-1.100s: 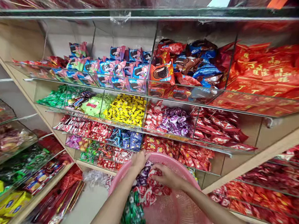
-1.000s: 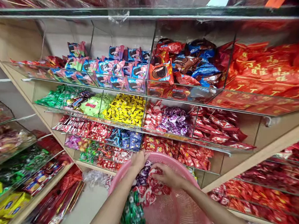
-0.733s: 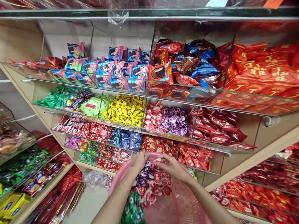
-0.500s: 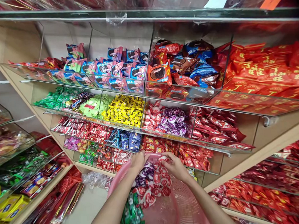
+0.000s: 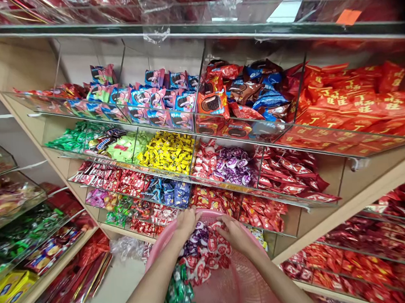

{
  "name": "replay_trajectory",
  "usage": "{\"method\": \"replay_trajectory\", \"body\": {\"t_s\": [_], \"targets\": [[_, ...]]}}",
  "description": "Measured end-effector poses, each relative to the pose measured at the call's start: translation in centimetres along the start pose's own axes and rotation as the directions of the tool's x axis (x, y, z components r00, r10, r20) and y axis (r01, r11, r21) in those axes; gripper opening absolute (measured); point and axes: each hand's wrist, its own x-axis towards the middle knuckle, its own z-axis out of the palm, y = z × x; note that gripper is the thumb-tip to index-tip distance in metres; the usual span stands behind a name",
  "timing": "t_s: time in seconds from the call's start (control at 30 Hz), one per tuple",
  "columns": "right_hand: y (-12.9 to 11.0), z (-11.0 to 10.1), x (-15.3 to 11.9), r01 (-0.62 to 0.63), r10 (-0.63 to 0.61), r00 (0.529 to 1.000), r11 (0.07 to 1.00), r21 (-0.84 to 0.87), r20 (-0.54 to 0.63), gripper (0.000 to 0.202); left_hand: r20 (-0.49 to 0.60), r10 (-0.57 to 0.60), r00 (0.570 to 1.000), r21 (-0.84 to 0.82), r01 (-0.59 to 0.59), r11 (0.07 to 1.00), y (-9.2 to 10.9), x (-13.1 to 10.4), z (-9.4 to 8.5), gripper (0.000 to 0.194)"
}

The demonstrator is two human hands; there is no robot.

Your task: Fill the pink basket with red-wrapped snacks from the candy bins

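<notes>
Clear-fronted wooden shelves (image 5: 22, 64); left hand (image 5: 186, 222) clamped on perforated basket (image 5: 233, 289); right hand (image 5: 237, 235) over shiny candies (image 5: 209, 256), grip unclear

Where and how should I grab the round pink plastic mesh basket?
I'd hook fingers over the basket's far rim from above, near the left hand. Its mouth faces up, and that raised edge probably gives a firm hold above the wrapped candies inside.

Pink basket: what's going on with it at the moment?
The left hand holds the basket by its far rim. The right hand is over the red-and-white candies inside; whether it grips one is unclear. Purple candies and green candies lie there too. Stocked shelves stand beyond.
</notes>
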Motion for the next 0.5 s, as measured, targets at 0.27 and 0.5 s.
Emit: {"method": "replay_trajectory", "body": {"t_s": [0.27,0.5], "targets": [[-3.9,-3.4,1.2,0.127,-0.144,0.981,0.983,-0.134,-0.130,0.022,-0.017,-0.021,1.000,-0.011,0.021,1.000,0.2,0.1,0.0,0.045],[-9.3,-11.3,7.4,0.296,-0.361,0.896,0.919,-0.260,-0.258,0.023,0.015,-0.043,0.999,-0.031,0.043,0.999,0.0,0.1,-0.2,0.047]]}}
